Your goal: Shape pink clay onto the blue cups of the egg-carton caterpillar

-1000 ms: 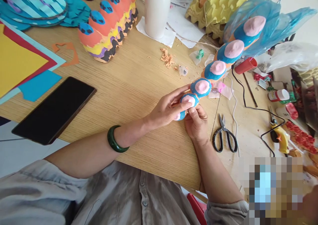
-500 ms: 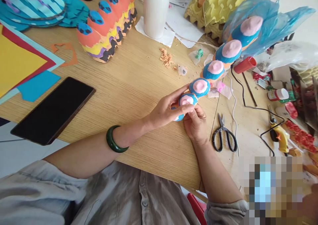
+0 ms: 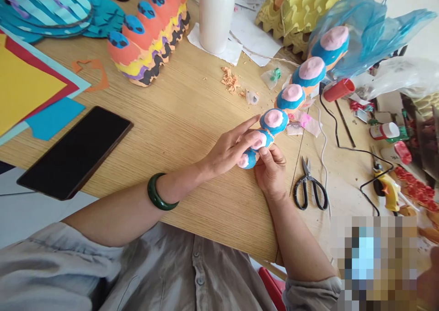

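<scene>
A strip of egg carton cups [image 3: 290, 97], coated in blue and pink clay over orange, slants from my hands up to the right. My left hand [image 3: 230, 150] reaches over its near end, a finger pressing the pink clay on the second cup while another finger rests along the side. Gripping the strip's lower edge from the right is my right hand [image 3: 271, 171], thumb on top near the last two cups; its other fingers are partly hidden below. Black-handled scissors [image 3: 308, 185] lie on the table just right of that hand.
A phone [image 3: 77, 153] and coloured sheets [image 3: 30, 82] lie at left. Behind stand a painted carton piece [image 3: 147, 36] and a white bottle [image 3: 216, 20]. A blue plastic bag [image 3: 363, 32], a red cup [image 3: 339, 90], a black cord [image 3: 332, 128] and a yellow glue gun [image 3: 387, 187] are at right.
The strip's far end has swung down and left. My left thumb has lifted off the near cup, and a finger now presses the second cup. My right thumb shows more plainly on the strip.
</scene>
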Demonstrator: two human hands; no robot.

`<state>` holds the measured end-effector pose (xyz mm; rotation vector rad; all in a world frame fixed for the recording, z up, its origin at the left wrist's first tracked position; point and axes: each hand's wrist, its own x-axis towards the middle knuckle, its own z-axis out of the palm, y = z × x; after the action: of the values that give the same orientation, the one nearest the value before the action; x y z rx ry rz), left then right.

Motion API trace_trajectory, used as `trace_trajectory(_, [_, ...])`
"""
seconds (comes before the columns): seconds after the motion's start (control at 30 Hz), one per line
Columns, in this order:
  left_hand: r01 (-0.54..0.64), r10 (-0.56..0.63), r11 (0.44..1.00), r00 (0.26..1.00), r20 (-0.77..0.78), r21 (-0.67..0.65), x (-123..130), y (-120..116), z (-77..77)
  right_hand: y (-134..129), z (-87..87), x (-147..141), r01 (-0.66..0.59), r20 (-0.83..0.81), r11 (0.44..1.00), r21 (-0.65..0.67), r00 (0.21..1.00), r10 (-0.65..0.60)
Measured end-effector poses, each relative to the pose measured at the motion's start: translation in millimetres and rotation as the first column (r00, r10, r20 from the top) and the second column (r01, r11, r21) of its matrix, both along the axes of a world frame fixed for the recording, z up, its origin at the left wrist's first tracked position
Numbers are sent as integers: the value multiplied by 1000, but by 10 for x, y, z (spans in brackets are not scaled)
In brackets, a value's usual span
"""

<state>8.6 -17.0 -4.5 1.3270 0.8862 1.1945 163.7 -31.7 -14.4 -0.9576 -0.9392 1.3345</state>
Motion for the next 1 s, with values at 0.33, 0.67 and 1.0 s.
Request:
trace_trajectory(0.33, [-142, 170, 932, 984, -57, 333, -64, 92, 55, 11, 24, 40, 74, 61, 997, -26, 996, -72])
trace_trajectory(0.67, [-232, 347, 833, 926, -148, 502, -67, 48, 32, 7, 26, 30, 62, 54, 997, -38, 997, -60])
trace_trajectory(1.0, [-307, 350, 889, 934, -73, 340, -66, 67, 42, 20, 8, 62, 92, 14, 991, -98, 996, -91])
